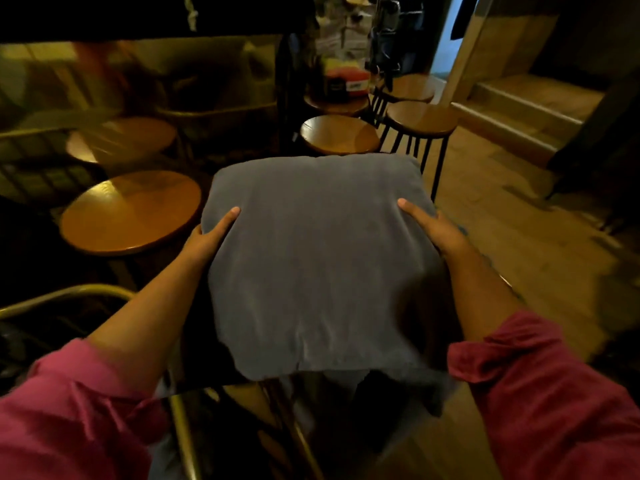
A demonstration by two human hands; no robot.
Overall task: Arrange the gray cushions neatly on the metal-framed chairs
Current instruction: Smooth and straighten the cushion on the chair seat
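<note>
Head view: I had the gray cushion (pixel 311 258) held flat out front, left hand (pixel 207 235) on its left edge, right hand (pixel 434 228) on its right edge — thumbs lay on top, the other fingers were hidden under the fabric, so both hands looked clamped on the cushion.

It read as soft and light: the near edge sagged and the cover wrinkled, no stiffness to speak of. My call was that side grips at mid-edge were right; one-corner holds would let it fold.

A brass-toned chair frame (pixel 183 431) showed just below the cushion's near edge; the seat itself was hidden.

Room: round wooden table (pixel 130 211) close on the left, wooden stools (pixel 420 119) ahead, a step (pixel 519 112) further right. Open floor (pixel 519 258) was on the right — that side looked clearest for moving.
</note>
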